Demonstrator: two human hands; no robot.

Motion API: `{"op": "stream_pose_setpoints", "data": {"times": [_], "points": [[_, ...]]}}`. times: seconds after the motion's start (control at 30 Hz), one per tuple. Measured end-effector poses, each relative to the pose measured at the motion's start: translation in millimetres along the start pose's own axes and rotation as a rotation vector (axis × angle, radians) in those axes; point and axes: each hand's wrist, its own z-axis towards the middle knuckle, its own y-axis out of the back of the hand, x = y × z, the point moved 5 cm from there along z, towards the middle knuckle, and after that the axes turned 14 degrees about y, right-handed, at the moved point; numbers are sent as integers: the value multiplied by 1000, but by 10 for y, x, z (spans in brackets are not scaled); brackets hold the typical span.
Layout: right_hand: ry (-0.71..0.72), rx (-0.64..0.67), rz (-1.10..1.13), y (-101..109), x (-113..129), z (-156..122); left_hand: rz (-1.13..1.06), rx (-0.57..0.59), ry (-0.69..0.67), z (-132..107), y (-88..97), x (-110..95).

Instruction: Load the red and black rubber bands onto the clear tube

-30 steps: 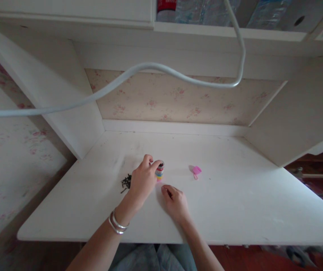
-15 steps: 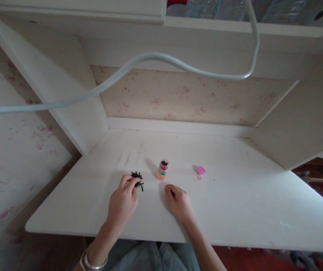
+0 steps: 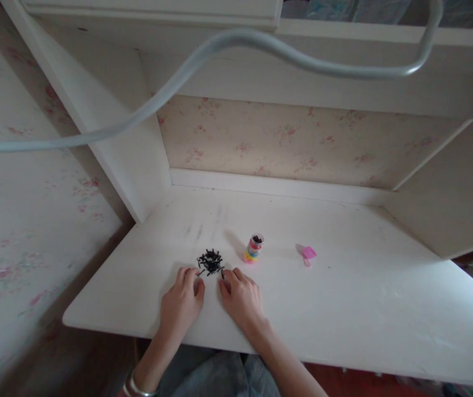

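Lettering on the little jar is too small to read. All I can make out is stacked bands of pink, yellow, blue and red, with something dark at the top. The main thing is a small heap of black bits, short thin pieces in a messy tangle, sitting on the white desk at 12 o'clock from both hands. The left hand and the right hand lie palm down side by side, fingers loosely stretched toward the heap, tips right at its near edge with a stray bit or two beside them. Neither is closed round anything, as far as I can tell. The jar stands upright near the heap at about 2 o'clock, and a small pink thing lies at 3 o'clock from the jar, well apart. The desk top is scuffed with grey smudges — behind it there's a faded floral back panel and white side walls, and a pale cable loops across up top. Silver bangles sit on the left wrist.
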Motion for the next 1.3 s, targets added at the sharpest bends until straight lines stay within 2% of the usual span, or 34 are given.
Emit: {"op": "stream_pose_setpoints", "data": {"times": [0.17, 0.3, 0.4, 0.5, 0.63, 0.7, 0.8, 0.97, 1.17, 1.3], "points": [[-26, 34, -58, -112, -48, 60, 51, 12, 19, 65, -35, 53], [-40, 9, -3, -35, -64, 0, 46, 9, 6, 56, -37, 55], [-41, -110, 150, 202, -49, -45, 25, -1, -1, 38, -28, 64], [-44, -298, 308, 569, -113, -36, -2, -22, 18, 39, -30, 102], [-198, -530, 412, 994, -426, 67, -64, -47, 36, 60, -53, 161], [-227, -567, 421, 1095, -562, 154, -93, -54, 27, 66, -67, 176], [-180, -513, 369, 1119, -645, 289, -114, -64, 24, 72, -79, 188], [-45, -488, 224, 1083, -621, 387, -127, -47, 28, 81, -91, 189], [-15, -449, 171, 1032, -639, 402, -100, -20, 31, 91, -88, 179], [-14, -481, 181, 1088, -629, 396, -95, -28, 33, 94, -91, 177]]}}
